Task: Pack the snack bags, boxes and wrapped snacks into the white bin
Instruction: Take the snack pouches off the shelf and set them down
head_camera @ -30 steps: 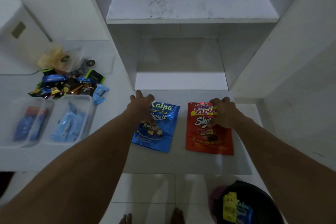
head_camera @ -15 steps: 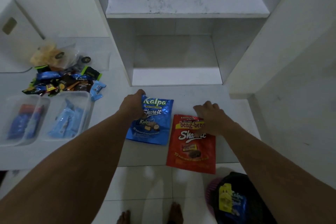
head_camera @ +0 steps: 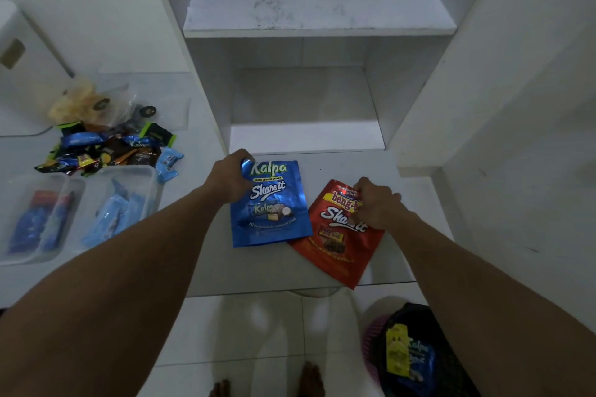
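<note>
Snack bags, two, lie on the white counter [head_camera: 274,271]: the blue Kalpa bag [head_camera: 274,203], long axis pointing away from the person, overlaps a corner of the tilted red beng-beng bag [head_camera: 335,251]. The left hand [head_camera: 227,179] pinches the blue bag's top-left corner; the right hand [head_camera: 375,203] clutches the red bag's top. Two clear tubs [head_camera: 125,200] stand left.

The red bag [head_camera: 335,255], formerly parallel to the blue bag [head_camera: 274,226] and apart from it, now lies rotated, one corner under the blue bag. The left grip [head_camera: 227,179] now pinches the blue bag's upper-left corner.
</note>
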